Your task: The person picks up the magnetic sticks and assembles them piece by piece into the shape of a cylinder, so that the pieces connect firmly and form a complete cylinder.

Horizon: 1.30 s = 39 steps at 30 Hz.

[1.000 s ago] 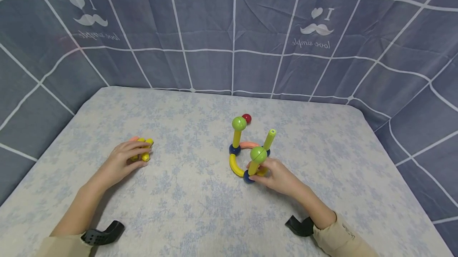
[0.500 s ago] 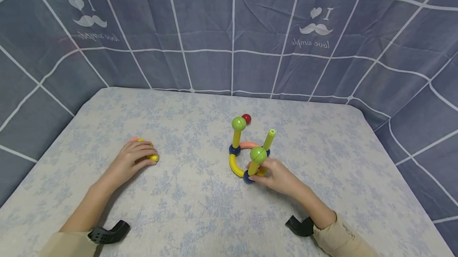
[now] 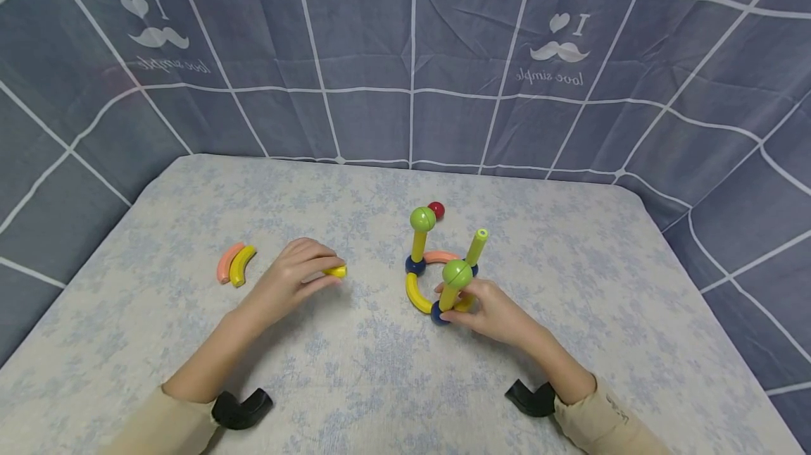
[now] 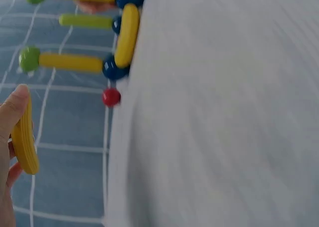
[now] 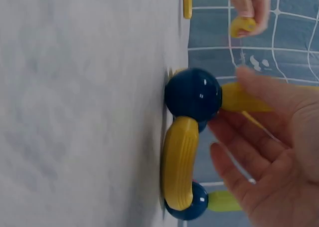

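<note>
My left hand (image 3: pixel 294 277) pinches a yellow curved toy rod (image 4: pixel 24 142) between thumb and fingers, lifted off the table. Most of that rod is hidden by the hand in the head view. My right hand (image 3: pixel 497 315) grips the front yellow upright rod (image 5: pixel 238 98), low down by its navy ball (image 5: pixel 193 95). This upright carries a green ball (image 3: pixel 457 273) and belongs to a ring-shaped toy structure. Behind it stand a second yellow upright (image 3: pixel 419 246) with a green ball (image 3: pixel 422 219) and a bare green upright rod (image 3: pixel 476 248). Yellow curved rods (image 3: pixel 417 293) and a pink one (image 3: pixel 441 256) form the ring.
A pink curved rod (image 3: pixel 228 263) and a yellow curved rod (image 3: pixel 241 266) lie side by side on the table at left. Behind the structure sits a red ball (image 3: pixel 436 210). A blue-grey checked curtain (image 3: pixel 374 124) hangs beyond the table's far edge.
My left hand has picked up a yellow curved rod from the group at left and carried it right, toward the structure. My right hand keeps its place.
</note>
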{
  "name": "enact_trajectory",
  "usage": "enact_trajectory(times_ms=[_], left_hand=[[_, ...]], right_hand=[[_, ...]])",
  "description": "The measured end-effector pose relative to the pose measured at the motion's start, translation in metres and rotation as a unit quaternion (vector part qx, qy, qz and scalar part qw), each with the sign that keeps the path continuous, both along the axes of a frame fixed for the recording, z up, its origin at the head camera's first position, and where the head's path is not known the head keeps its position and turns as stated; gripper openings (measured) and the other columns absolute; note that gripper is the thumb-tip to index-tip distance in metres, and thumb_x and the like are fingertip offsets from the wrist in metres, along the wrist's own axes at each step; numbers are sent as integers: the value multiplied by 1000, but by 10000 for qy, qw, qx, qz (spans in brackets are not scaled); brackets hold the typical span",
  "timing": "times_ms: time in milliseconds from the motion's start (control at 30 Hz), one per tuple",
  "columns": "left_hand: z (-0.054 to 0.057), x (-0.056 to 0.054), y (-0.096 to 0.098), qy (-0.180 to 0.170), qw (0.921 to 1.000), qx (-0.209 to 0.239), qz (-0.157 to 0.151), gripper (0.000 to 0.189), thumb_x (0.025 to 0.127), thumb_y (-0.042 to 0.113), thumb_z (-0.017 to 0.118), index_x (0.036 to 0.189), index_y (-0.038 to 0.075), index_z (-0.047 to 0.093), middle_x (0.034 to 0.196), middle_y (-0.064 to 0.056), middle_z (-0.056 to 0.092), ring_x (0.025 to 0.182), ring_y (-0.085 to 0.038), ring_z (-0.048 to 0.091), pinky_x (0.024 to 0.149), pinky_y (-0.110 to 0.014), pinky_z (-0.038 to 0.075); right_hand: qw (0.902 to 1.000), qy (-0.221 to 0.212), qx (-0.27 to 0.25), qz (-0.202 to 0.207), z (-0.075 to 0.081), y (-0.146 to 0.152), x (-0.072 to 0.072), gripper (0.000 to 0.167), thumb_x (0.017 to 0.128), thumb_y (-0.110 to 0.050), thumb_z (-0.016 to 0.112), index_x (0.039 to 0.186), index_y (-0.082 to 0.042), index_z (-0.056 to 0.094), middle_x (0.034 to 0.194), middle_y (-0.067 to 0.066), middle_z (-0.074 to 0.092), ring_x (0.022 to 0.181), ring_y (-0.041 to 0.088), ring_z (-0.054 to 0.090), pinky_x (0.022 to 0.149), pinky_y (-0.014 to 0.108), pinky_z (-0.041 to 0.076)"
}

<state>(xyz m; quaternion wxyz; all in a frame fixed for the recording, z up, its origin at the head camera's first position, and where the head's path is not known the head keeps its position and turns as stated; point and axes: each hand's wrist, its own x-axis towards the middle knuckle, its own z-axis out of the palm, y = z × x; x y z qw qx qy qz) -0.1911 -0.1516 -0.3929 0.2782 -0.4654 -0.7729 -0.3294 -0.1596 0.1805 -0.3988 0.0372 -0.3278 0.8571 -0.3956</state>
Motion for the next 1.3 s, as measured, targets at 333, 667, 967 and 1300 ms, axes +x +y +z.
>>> enact_trajectory(times_ms=[333,667,967,1300], left_hand=[[25,4,57,172,9986,209,-464,34,90,34,55,88,4,70,83,0,62,81,-16,54,77,-29,43],[36,7,87,493,9964,111,-683,27,86,28,62,91,3,70,85,-1,63,80,-16,54,76,-29,45],[39,6,102,760,9940,-61,-790,23,74,16,75,92,4,71,87,-1,64,80,-14,54,78,-27,45],[38,4,111,1056,9896,88,-973,27,74,14,74,96,0,70,97,-5,67,85,-15,57,81,-28,46]], right_hand=[[9930,25,-1171,-167,20,4,1,63,78,-2,71,132,-2,41,126,16,51,105,12,54,88,30,47],[9786,311,-2026,190,35,3,7,39,81,7,63,118,9,50,116,17,55,105,11,55,87,25,47],[9743,344,-2207,292,33,2,5,34,83,6,61,115,10,51,113,9,58,102,10,56,85,24,48],[9714,366,-2315,394,33,1,6,33,84,6,60,114,12,51,113,0,57,100,10,56,84,23,48]])
